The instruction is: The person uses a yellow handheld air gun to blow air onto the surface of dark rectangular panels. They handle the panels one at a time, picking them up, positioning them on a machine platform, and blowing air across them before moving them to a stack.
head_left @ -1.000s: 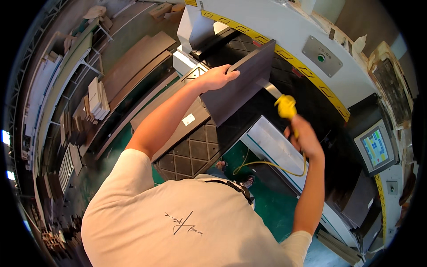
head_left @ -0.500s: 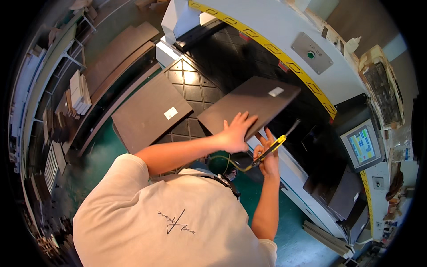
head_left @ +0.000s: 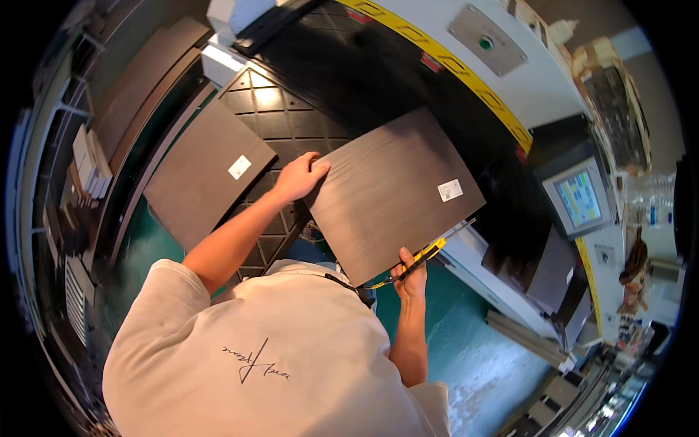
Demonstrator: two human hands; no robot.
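A dark brown wood-grain panel (head_left: 382, 193) with a white label (head_left: 450, 191) is held tilted in front of me. My left hand (head_left: 297, 178) grips its left edge, thumb on the upper face; the fingers below are partly hidden. At the near right edge, my right hand (head_left: 411, 282) is closed around a yellow-and-black hand tool (head_left: 429, 253) with a thin metal tip and yellow cord, and it touches the panel too. To the left, a second brown panel (head_left: 204, 171) with a white label lies partly on the black gridded bed (head_left: 280, 124).
A white machine with a yellow-striped edge (head_left: 466, 69) curves over the dark bed. At the right are a touch screen (head_left: 579, 198) and a green button (head_left: 485, 44). Long brown boards (head_left: 138, 95) line the far left, beside stacked pale pieces (head_left: 91, 164). The floor (head_left: 466, 328) is green.
The held panel has turned its broad face up and come nearer. My left hand moved from its face to its left edge. My right hand moved down with the tool. The view has shifted rightward.
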